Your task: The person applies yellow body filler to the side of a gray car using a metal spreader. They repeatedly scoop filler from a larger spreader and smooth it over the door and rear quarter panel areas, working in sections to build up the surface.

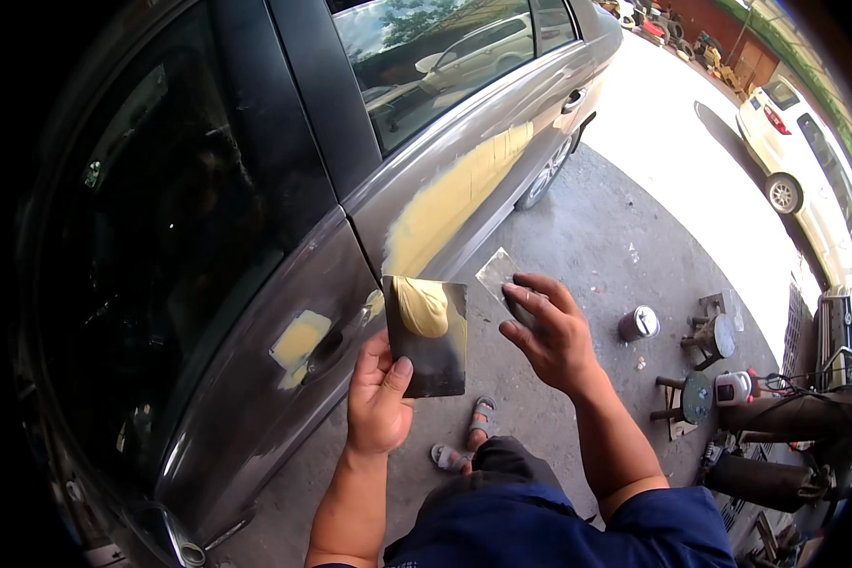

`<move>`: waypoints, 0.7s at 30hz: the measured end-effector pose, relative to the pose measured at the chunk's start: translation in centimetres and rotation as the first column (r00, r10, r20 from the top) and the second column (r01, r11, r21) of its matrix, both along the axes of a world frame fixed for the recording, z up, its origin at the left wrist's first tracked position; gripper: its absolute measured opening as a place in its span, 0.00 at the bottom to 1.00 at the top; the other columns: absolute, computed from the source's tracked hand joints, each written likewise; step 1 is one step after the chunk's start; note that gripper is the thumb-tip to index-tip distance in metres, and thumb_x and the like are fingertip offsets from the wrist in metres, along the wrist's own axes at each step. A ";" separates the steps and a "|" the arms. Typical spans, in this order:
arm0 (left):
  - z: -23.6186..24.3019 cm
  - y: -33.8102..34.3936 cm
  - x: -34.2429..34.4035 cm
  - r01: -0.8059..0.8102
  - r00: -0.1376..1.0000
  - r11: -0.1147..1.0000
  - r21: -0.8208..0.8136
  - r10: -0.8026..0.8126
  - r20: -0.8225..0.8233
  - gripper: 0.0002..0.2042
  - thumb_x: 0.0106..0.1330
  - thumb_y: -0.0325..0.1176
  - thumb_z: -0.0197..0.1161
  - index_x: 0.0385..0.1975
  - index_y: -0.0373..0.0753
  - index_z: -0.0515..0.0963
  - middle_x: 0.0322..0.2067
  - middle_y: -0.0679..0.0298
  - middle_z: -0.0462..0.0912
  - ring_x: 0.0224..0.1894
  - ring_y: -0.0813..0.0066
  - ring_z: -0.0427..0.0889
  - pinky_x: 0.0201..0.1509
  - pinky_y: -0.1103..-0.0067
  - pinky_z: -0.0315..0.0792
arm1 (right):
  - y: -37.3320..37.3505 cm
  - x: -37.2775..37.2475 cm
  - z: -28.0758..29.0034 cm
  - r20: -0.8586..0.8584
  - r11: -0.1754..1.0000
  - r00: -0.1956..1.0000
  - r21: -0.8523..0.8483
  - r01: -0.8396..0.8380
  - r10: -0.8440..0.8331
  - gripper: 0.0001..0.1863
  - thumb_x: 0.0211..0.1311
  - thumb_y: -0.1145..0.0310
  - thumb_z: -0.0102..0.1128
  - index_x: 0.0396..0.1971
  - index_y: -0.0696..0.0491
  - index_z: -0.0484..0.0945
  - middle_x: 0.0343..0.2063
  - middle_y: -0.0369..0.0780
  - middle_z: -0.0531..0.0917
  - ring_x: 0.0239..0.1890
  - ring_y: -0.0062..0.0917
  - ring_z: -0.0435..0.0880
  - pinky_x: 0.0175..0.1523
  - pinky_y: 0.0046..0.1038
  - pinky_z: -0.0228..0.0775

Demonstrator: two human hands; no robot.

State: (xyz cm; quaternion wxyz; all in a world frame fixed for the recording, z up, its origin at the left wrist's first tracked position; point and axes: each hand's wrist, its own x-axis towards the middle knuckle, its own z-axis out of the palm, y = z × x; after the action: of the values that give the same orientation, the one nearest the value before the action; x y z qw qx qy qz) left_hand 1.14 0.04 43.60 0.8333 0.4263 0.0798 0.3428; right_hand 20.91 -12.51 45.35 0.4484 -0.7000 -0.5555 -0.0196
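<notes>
My left hand [379,405] grips a dark rectangular mixing plate [428,364] by its lower left corner, thumb on top. A thick lump of yellow body filler [422,310] lies on the plate's upper part. To the right, apart from the plate, my right hand [560,336] holds a thin, smeared filler spreader [497,274] between thumb and fingers. Beyond both hands stands a grey-brown car [246,417]. Its rear door carries a long spread of yellow filler [464,194], partly hidden behind the plate. A smaller yellow patch [301,339] sits near the front door's handle.
On the concrete floor [596,227] to the right stand a metal can [640,323] and two small stools [696,398], with a white jug [732,388] beside them. Dark cylinders [762,481] lie at lower right. A white car [805,180] is parked outside in sunlight.
</notes>
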 end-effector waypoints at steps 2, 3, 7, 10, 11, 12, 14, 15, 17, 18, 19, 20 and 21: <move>0.4 0.3 0.2 -0.030 0.996 0.998 -0.047 0.026 -0.086 0.24 0.68 0.20 0.48 0.64 0.36 0.57 0.56 0.53 0.73 0.58 0.64 0.73 0.63 0.64 0.68 | 0.2 -0.8 1.5 0.122 0.995 0.991 0.094 0.037 -0.048 0.29 0.43 0.69 0.74 0.50 0.44 0.79 0.51 0.42 0.76 0.54 0.43 0.74 0.55 0.41 0.69; 0.4 0.4 0.3 -0.030 0.994 0.999 -0.033 0.027 -0.102 0.25 0.67 0.19 0.47 0.64 0.36 0.56 0.56 0.52 0.72 0.58 0.63 0.73 0.63 0.64 0.68 | 0.5 -1.4 2.0 0.190 0.997 0.981 0.077 0.031 -0.046 0.28 0.42 0.68 0.74 0.50 0.43 0.79 0.52 0.41 0.75 0.56 0.42 0.73 0.55 0.40 0.68; 0.1 1.1 2.0 -0.044 0.987 0.996 0.077 0.055 -0.148 0.27 0.65 0.17 0.44 0.65 0.34 0.53 0.56 0.49 0.71 0.58 0.64 0.72 0.63 0.67 0.67 | 2.9 -1.9 1.5 0.270 1.000 0.963 -0.003 0.002 -0.001 0.25 0.44 0.62 0.72 0.48 0.40 0.79 0.52 0.38 0.75 0.57 0.40 0.72 0.53 0.39 0.65; -0.9 2.1 3.3 -0.079 0.976 0.987 0.141 0.105 -0.189 0.26 0.65 0.16 0.43 0.65 0.30 0.53 0.56 0.48 0.71 0.57 0.66 0.73 0.61 0.72 0.66 | 3.5 -0.9 -1.1 0.245 0.991 0.962 -0.088 -0.102 0.120 0.21 0.50 0.62 0.70 0.47 0.42 0.80 0.49 0.39 0.76 0.56 0.38 0.72 0.51 0.39 0.65; -1.3 2.7 3.4 -0.126 0.944 0.924 0.361 0.223 -0.242 0.25 0.66 0.16 0.44 0.64 0.29 0.54 0.55 0.48 0.72 0.56 0.66 0.74 0.61 0.73 0.66 | 3.6 0.1 -2.1 0.157 0.983 0.977 -0.133 -0.126 0.146 0.20 0.51 0.62 0.69 0.47 0.43 0.80 0.49 0.39 0.76 0.55 0.38 0.72 0.52 0.39 0.65; -1.8 3.3 3.5 -0.147 0.901 0.812 0.565 0.346 -0.263 0.24 0.66 0.16 0.44 0.63 0.29 0.55 0.55 0.48 0.72 0.56 0.66 0.74 0.60 0.73 0.67 | 3.8 1.5 -3.3 0.066 0.972 0.983 -0.174 -0.156 0.169 0.19 0.52 0.62 0.68 0.46 0.44 0.80 0.49 0.40 0.76 0.55 0.38 0.73 0.52 0.39 0.65; -2.9 4.1 3.7 -0.190 0.829 0.565 0.803 0.531 -0.177 0.23 0.68 0.17 0.41 0.64 0.27 0.54 0.57 0.48 0.70 0.59 0.63 0.71 0.63 0.76 0.62 | 4.9 4.1 -6.0 -0.241 0.969 0.958 -0.148 -0.197 0.157 0.17 0.56 0.62 0.65 0.46 0.49 0.81 0.50 0.42 0.77 0.54 0.39 0.73 0.56 0.39 0.65; -2.8 4.6 3.3 -0.202 0.793 0.561 0.803 0.575 -0.201 0.24 0.67 0.17 0.41 0.64 0.28 0.53 0.58 0.46 0.69 0.60 0.62 0.70 0.64 0.73 0.63 | 5.4 4.8 -7.0 -0.371 0.985 0.926 -0.119 -0.127 0.074 0.18 0.55 0.64 0.65 0.46 0.50 0.81 0.51 0.43 0.76 0.54 0.39 0.73 0.58 0.39 0.65; -4.4 5.3 3.4 -0.317 0.813 0.690 0.651 0.551 -0.189 0.25 0.65 0.16 0.41 0.64 0.28 0.52 0.59 0.45 0.67 0.60 0.61 0.69 0.63 0.68 0.65 | 7.4 6.3 -9.4 -0.247 0.994 0.968 -0.103 0.019 -0.044 0.20 0.53 0.65 0.65 0.48 0.49 0.79 0.53 0.42 0.75 0.56 0.40 0.70 0.58 0.41 0.62; -4.8 5.1 3.3 -0.340 0.850 0.780 0.525 0.494 -0.184 0.28 0.63 0.15 0.43 0.65 0.30 0.50 0.59 0.45 0.66 0.61 0.58 0.69 0.63 0.62 0.67 | 8.7 6.9 -10.3 -0.158 0.993 0.985 -0.111 0.049 -0.067 0.20 0.52 0.66 0.65 0.48 0.48 0.79 0.54 0.41 0.74 0.57 0.41 0.69 0.58 0.42 0.61; -5.6 4.9 3.2 -0.364 0.843 0.812 0.457 0.496 -0.210 0.29 0.62 0.15 0.44 0.66 0.30 0.50 0.60 0.45 0.66 0.61 0.58 0.69 0.63 0.62 0.67 | 10.0 7.2 -10.8 -0.071 0.989 0.993 -0.120 0.087 -0.096 0.21 0.52 0.67 0.64 0.49 0.48 0.78 0.55 0.40 0.73 0.57 0.41 0.68 0.59 0.42 0.60; -6.4 4.4 2.9 -0.394 0.836 0.834 0.385 0.500 -0.228 0.30 0.61 0.16 0.44 0.66 0.31 0.50 0.60 0.45 0.66 0.61 0.57 0.69 0.63 0.61 0.67 | 11.3 7.3 -11.3 0.026 0.985 0.992 -0.123 0.123 -0.121 0.22 0.51 0.68 0.64 0.50 0.47 0.77 0.57 0.39 0.72 0.58 0.41 0.67 0.59 0.43 0.59; -7.1 3.9 2.6 -0.425 0.828 0.850 0.310 0.504 -0.246 0.31 0.61 0.16 0.45 0.66 0.32 0.50 0.60 0.45 0.66 0.61 0.57 0.69 0.63 0.61 0.67 | 12.6 7.3 -12.1 0.082 0.988 0.990 -0.093 0.126 -0.118 0.22 0.51 0.68 0.63 0.50 0.46 0.77 0.57 0.39 0.71 0.58 0.41 0.67 0.59 0.43 0.58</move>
State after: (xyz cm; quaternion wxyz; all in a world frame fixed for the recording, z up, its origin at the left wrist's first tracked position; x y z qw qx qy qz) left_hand 3.76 3.91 36.53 0.6414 0.5417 0.2724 0.4701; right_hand 28.22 0.05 33.24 0.3900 -0.7526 -0.5285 -0.0465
